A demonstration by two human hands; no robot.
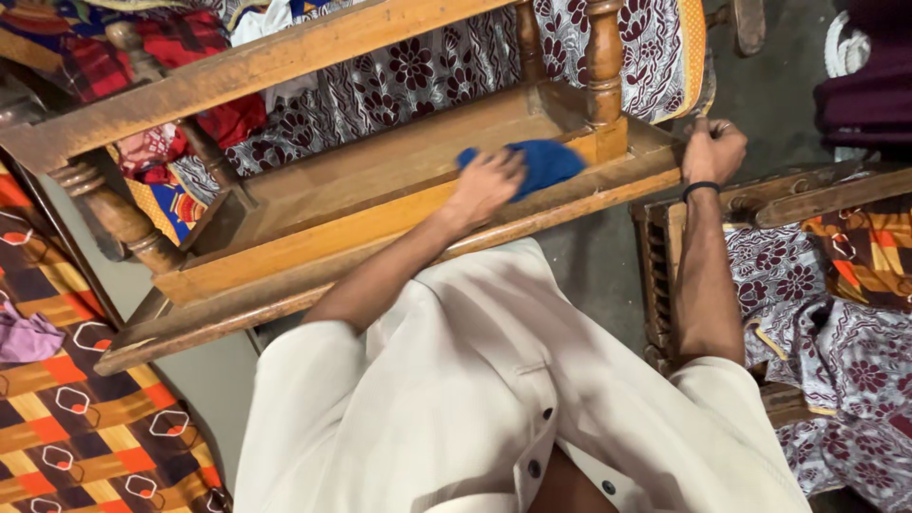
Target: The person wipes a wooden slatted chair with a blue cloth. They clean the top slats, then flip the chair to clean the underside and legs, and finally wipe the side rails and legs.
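Head view: we see left hand [486, 185] at frame centre, fingers pressed closed over blue cloth [546, 161] on wooden frame rail [380, 214]. Right hand [712, 150], upper right, fingers curled gripping frame corner. We judge cloth soft, light, bunches easily; take by gathered middle.

The left hand [486, 185] presses a blue cloth [543, 163] flat against the top rail of a wooden furniture frame [313, 237] that lies tilted across the view, its turned posts [604, 57] rising toward the patterned fabric behind. The right hand [712, 150], a dark band at its wrist, is closed on the frame's corner at the far end of the same rail. A wooden chair [760, 204] with flowered cushions stands just beside the right arm, and an orange, brown and yellow patterned cloth [85, 418] covers the lower left.
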